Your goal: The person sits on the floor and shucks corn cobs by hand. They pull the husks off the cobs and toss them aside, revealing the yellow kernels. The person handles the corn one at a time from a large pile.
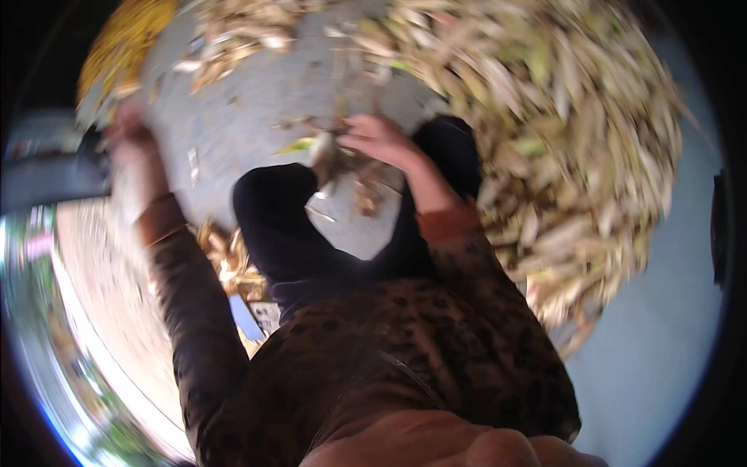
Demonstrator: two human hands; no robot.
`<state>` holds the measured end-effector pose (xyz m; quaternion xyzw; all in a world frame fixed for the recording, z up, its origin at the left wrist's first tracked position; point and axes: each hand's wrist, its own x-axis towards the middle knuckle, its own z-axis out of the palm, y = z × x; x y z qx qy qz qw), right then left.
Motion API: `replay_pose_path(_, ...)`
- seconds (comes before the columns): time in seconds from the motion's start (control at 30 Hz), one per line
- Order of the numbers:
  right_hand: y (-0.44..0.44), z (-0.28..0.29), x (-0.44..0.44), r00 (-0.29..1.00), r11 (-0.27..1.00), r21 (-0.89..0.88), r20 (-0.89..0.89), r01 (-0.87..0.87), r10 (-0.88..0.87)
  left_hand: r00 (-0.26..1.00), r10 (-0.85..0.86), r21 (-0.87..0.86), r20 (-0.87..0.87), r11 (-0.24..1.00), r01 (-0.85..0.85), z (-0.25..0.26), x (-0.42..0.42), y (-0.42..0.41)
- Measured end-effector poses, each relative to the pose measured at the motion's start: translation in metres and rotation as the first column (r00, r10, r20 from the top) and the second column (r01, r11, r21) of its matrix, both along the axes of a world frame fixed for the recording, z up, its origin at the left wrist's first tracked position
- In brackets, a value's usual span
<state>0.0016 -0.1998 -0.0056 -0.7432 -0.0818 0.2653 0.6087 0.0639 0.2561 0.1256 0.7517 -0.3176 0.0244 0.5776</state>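
Note:
My left hand (133, 129) is stretched out far to the left and badly blurred. It is nearest to a yellow heap (125, 44) that looks like husked corn cobs; whether it holds anything is unclear. Above the gap between my knees is my right hand (379, 139), its fingers pointing left. Close to its fingertips a pale husk-like piece (323, 153) shows, but blur hides whether they touch. Brown husk scraps (366, 195) lie on the floor below this hand.
A large pile of unhusked corn ears (560, 134) curves along my right side, by a pale blue wall (659, 309). Loose husks (245, 38) lie ahead on the grey concrete floor (257, 117). More husks (219, 248) and a blue flat object (246, 318) are beside my left leg.

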Motion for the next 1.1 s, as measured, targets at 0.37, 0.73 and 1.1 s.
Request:
replay_pose_path(0.37, -0.127, 0.012, 0.003, 0.686, 0.741, 0.415, 0.306, 0.529, -0.661, 0.585, 0.657, 0.021, -0.476, 0.673, -0.739, -0.092, -0.012, -0.138)
replay_pose_path(0.73, -0.266, -0.21, -0.01, 0.52, 0.311, -0.471, 0.42, 0.826, -0.744, 0.643, 0.474, 0.41, -0.601, 0.874, -0.261, -0.143, -0.001, -0.21)
replay_pose_path(1.1, -0.323, -0.208, 0.115, 0.686, 0.245, -0.77, 0.318, 0.59, -0.654, 0.837, 0.444, 0.595, -0.319, 0.782, -0.188, -0.125, 0.0, -0.248)
